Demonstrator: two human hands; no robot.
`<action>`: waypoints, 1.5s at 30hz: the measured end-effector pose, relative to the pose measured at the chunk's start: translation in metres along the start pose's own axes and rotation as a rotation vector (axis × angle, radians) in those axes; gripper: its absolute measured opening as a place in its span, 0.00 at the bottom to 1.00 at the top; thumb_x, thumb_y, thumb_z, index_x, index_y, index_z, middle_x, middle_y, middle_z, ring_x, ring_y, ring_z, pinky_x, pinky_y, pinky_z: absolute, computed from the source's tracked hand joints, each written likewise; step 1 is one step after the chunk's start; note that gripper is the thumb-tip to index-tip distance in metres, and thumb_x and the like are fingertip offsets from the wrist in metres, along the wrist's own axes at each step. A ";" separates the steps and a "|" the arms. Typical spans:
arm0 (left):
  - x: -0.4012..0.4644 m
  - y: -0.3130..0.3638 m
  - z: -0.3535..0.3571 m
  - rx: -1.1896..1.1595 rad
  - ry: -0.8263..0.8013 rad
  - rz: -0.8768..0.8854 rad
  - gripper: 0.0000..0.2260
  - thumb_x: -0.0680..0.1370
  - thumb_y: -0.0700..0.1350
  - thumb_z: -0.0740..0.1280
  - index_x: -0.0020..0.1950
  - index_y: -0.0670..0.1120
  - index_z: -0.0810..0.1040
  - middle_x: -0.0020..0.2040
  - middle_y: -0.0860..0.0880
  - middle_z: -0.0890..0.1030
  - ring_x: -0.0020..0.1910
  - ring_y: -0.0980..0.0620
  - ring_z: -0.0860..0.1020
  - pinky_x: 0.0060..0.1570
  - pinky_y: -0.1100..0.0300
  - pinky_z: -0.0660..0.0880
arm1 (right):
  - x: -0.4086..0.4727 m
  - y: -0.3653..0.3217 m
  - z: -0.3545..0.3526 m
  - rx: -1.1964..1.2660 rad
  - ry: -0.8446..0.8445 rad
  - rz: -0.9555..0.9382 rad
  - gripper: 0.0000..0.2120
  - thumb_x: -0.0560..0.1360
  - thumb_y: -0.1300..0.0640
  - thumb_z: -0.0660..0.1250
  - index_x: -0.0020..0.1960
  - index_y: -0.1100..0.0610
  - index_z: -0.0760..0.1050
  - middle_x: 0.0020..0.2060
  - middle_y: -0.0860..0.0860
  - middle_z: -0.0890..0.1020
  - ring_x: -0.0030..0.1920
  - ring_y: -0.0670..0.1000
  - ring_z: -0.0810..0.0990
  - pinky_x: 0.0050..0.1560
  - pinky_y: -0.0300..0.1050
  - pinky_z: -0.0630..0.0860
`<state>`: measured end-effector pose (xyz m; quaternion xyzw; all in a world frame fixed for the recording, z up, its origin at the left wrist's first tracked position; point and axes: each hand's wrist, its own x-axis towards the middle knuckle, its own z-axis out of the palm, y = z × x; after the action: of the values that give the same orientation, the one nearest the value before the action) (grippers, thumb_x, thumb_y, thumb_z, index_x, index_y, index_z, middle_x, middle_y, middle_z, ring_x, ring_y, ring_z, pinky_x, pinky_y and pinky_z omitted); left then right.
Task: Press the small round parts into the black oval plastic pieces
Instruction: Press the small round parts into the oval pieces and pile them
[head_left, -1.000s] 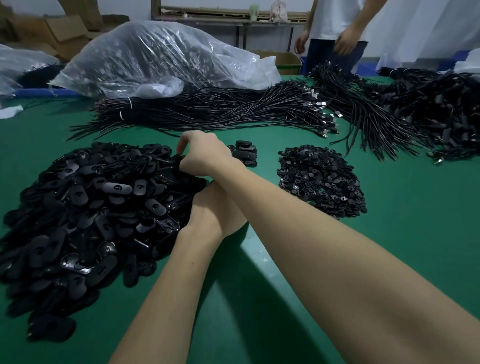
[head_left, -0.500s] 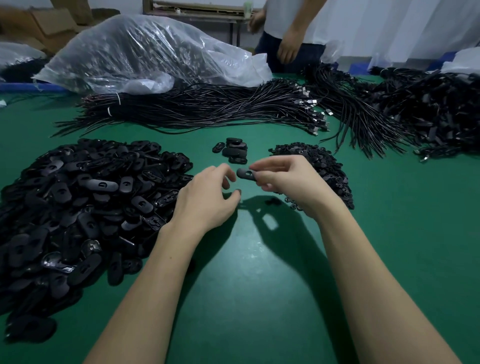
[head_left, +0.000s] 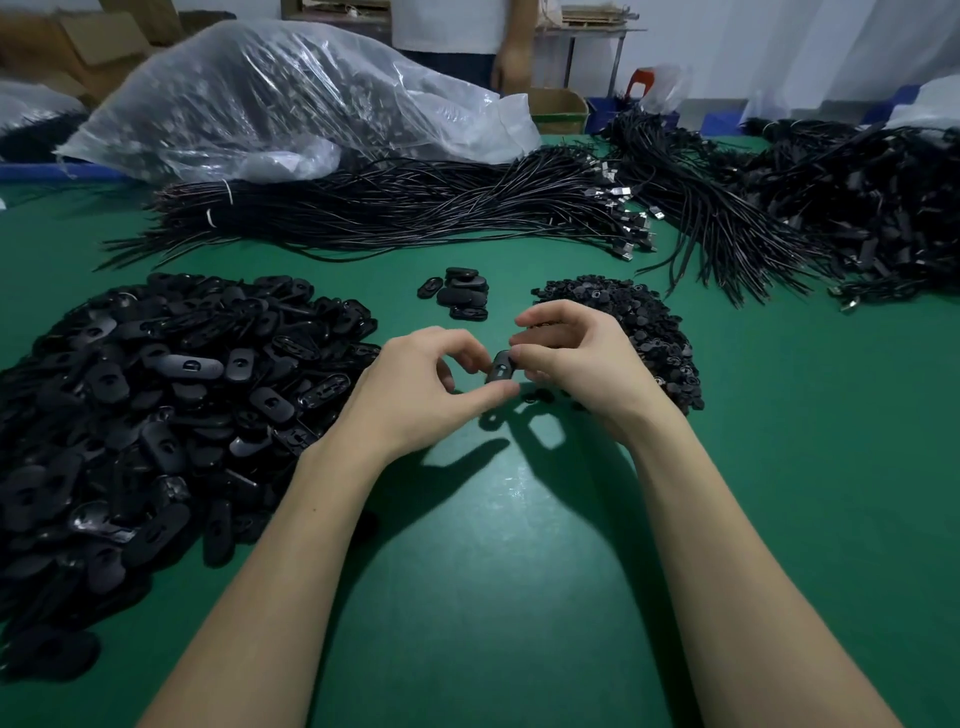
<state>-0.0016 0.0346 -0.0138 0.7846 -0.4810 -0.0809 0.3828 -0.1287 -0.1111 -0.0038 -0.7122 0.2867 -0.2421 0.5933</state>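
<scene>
From the head view, the left hand (head_left: 415, 384) and the right hand (head_left: 576, 364) both pinch one black oval piece (head_left: 501, 365) just above the green counter (head_left: 467, 571). I cannot tell if a small round part is in it yet. A big pile of oval pieces (head_left: 156, 395) lies on the left. The pile of small round parts (head_left: 654, 322) lies on the right. A little group of oval pieces (head_left: 460, 293), maybe finished ones, sits behind the hands. I think the job has only just begun, and lots are left.
</scene>
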 end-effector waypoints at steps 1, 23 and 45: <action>0.000 0.000 0.000 -0.021 -0.021 -0.013 0.15 0.66 0.71 0.71 0.43 0.62 0.81 0.45 0.59 0.82 0.42 0.58 0.79 0.43 0.59 0.75 | 0.000 0.001 0.000 -0.023 0.008 -0.013 0.13 0.73 0.65 0.76 0.53 0.51 0.81 0.43 0.47 0.88 0.42 0.47 0.86 0.45 0.40 0.82; 0.002 0.006 -0.003 -0.341 0.066 -0.256 0.07 0.79 0.42 0.70 0.51 0.54 0.85 0.41 0.52 0.87 0.37 0.56 0.86 0.46 0.62 0.80 | -0.005 -0.014 -0.034 -0.888 -0.021 0.009 0.02 0.72 0.45 0.76 0.43 0.39 0.84 0.38 0.37 0.83 0.42 0.39 0.80 0.38 0.40 0.71; 0.002 0.008 -0.004 -0.426 0.095 -0.338 0.06 0.78 0.40 0.71 0.49 0.51 0.84 0.39 0.52 0.87 0.41 0.55 0.87 0.56 0.51 0.81 | -0.008 -0.012 -0.003 -0.424 0.087 -0.210 0.06 0.73 0.58 0.77 0.42 0.48 0.83 0.33 0.44 0.86 0.31 0.44 0.81 0.33 0.37 0.78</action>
<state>-0.0038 0.0329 -0.0053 0.7584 -0.2967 -0.2063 0.5425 -0.1355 -0.1063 0.0081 -0.8357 0.2807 -0.2671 0.3891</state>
